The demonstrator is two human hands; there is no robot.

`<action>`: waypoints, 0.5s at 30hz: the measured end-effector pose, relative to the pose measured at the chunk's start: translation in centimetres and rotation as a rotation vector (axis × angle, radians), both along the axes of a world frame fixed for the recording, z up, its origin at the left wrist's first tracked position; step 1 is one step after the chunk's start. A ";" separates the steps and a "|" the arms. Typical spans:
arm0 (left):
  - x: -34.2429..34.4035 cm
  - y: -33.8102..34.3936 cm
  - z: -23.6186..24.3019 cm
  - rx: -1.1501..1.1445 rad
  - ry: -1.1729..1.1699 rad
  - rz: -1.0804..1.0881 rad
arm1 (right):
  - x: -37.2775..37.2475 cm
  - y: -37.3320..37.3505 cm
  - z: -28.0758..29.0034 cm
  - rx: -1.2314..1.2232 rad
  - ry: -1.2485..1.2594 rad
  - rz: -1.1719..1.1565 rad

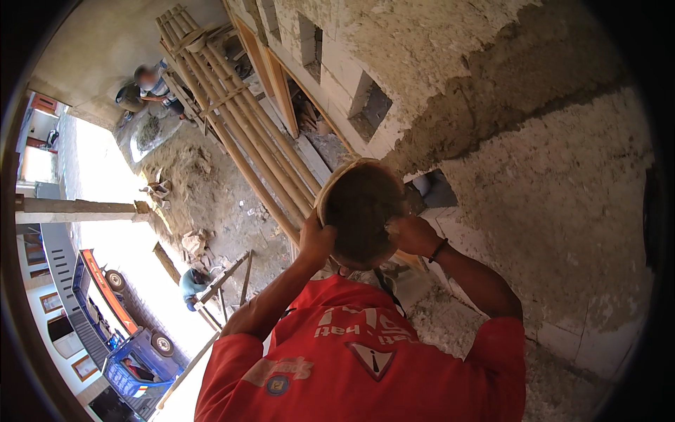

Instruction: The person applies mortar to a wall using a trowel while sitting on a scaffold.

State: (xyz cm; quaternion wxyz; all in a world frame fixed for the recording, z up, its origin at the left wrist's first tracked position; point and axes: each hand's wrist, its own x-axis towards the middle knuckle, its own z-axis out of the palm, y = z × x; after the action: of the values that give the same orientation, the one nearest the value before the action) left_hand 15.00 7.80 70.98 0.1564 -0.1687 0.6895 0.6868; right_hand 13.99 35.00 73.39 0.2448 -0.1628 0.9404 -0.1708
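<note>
A round, wide-mouthed bucket (362,211) with a crusted pale rim is held in front of my body, its dark inside turned toward me. Grey-brown matter like mortar seems to lie within, but shadow hides the detail. My left hand (318,238) is closed around the left side of the rim, thumb on the inner edge. At the right side, my right hand (413,235) has its fingers curled in, overlapping the bucket's mouth. What those fingers grip is too dark and small to make out. A dark band circles my right wrist.
A bamboo pole platform (246,126) runs away beyond the bucket. Rough, partly plastered wall (534,190) with square openings rises at the right. Below left are a sand heap (190,165), a bending person (191,287) and a blue truck (137,366). Another person (156,86) is far left.
</note>
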 end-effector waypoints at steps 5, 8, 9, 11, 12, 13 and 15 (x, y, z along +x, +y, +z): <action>0.0 -0.7 0.4 -0.037 -0.047 0.006 | 1.7 1.2 2.4 -0.112 -0.115 -0.100; -0.6 -0.6 1.4 -0.051 -0.083 -0.020 | 3.2 2.4 3.5 -0.101 -0.083 -0.162; -0.6 -0.7 1.2 -0.031 -0.088 -0.021 | 3.2 2.9 2.8 -0.110 -0.067 -0.151; -0.4 -1.0 0.4 0.011 -0.074 0.008 | 2.5 3.2 2.2 -0.129 -0.031 -0.114; -0.2 -1.0 -0.2 0.032 -0.056 0.032 | 2.4 3.2 2.7 -0.151 0.009 -0.123; -0.3 -1.1 -0.5 0.050 -0.038 0.058 | 1.8 3.2 3.8 -0.139 -0.008 -0.143; -0.5 -0.5 0.4 0.065 -0.041 0.052 | 1.5 3.4 6.8 -0.114 -0.058 -0.199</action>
State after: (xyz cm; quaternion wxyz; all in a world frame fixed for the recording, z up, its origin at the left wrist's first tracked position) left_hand 14.47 7.28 71.42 0.1579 -0.1953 0.6589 0.7091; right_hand 15.53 38.44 80.15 0.2439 -0.0776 0.9332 -0.2522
